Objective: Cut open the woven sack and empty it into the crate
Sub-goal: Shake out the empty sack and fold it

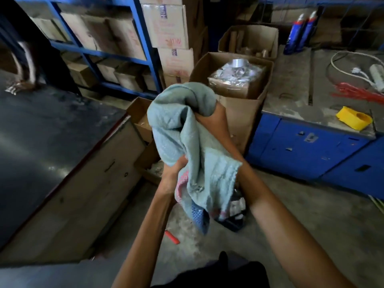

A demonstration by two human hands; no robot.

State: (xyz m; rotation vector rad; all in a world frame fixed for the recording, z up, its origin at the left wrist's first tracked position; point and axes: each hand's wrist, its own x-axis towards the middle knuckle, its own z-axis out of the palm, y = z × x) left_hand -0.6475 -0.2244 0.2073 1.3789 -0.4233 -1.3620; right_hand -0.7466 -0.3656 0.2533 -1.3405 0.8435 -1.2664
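— What is found at the left?
— A dark table (41,142) is seen there. Next to it, the sack (178,125) is gripped at its lower part by the left hand (173,175), fingers curled into the cloth.
— How is the sack placed?
— It is held up in the air, limp and bunched.
— And the right hand (208,116)?
— It is buried in the sack's top fold. Its grip cannot be told.
— Further right?
— The crate (230,225) is set on the floor, partly hidden behind the sack's lower end. A blue cabinet (301,146) is seen at the far right.
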